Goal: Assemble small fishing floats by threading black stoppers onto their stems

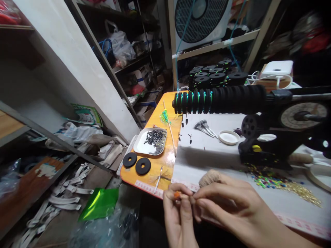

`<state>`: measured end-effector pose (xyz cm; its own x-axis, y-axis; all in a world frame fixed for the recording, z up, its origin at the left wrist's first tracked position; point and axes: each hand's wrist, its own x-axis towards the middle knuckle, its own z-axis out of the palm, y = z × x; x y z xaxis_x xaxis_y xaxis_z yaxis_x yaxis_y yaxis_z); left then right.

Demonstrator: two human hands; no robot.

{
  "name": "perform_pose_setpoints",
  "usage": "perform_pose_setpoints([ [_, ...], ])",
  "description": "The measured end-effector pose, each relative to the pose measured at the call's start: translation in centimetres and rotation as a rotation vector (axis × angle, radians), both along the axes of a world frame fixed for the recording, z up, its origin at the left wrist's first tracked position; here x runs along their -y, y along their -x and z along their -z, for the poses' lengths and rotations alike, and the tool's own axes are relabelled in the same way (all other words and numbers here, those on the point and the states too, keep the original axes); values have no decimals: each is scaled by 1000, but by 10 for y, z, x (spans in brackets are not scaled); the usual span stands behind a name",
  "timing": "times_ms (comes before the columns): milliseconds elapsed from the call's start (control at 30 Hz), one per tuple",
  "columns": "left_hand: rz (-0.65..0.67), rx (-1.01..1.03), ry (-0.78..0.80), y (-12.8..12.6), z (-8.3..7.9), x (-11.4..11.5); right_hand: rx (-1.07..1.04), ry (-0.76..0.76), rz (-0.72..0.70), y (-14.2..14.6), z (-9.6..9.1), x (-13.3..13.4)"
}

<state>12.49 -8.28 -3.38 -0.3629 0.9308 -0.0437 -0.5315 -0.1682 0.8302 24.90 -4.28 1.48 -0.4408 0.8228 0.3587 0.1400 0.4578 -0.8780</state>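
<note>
At the table's near edge, my left hand (181,217) is closed in a pinch on a small orange piece (177,195). The fingers of my right hand (230,203) are pinched together right against the left fingertips. What they grip is too small and too hidden to make out. A tan wrap (210,178) covers one right finger. Left of the hands, a white stick with fine dark strands (158,179) lies on the table edge. Beyond it are two black foam discs (143,166) and a white tray (138,146) with small dark tubes and metal bits.
Black foam discs on a spindle (219,98), some wound with shiny line, jut over the table from a dark machine (274,137). Coloured and gold beads (276,182) lie loose at right. A white dish (229,137) and dark bristly bundle (205,127) lie behind.
</note>
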Motion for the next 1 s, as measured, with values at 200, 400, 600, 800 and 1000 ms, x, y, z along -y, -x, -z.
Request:
perform_pose_setpoints([
  [200, -253, -49, -354, 5, -11, -9, 157, -264, 43, -3, -4, 5],
  [400, -362, -247, -403, 50, -24, -19, 174, -375, 104, -12, -1, -3],
  [600, -8, -306, -111, 75, -26, -22, 174, -194, 76, -9, -3, -2],
  [800, 9, -1200, 167, 101, -39, -40, 242, -178, 60, -8, -7, -2],
  [1000, 256, -1602, 265, 107, -36, -53, 194, -163, 73, -7, -7, -4],
])
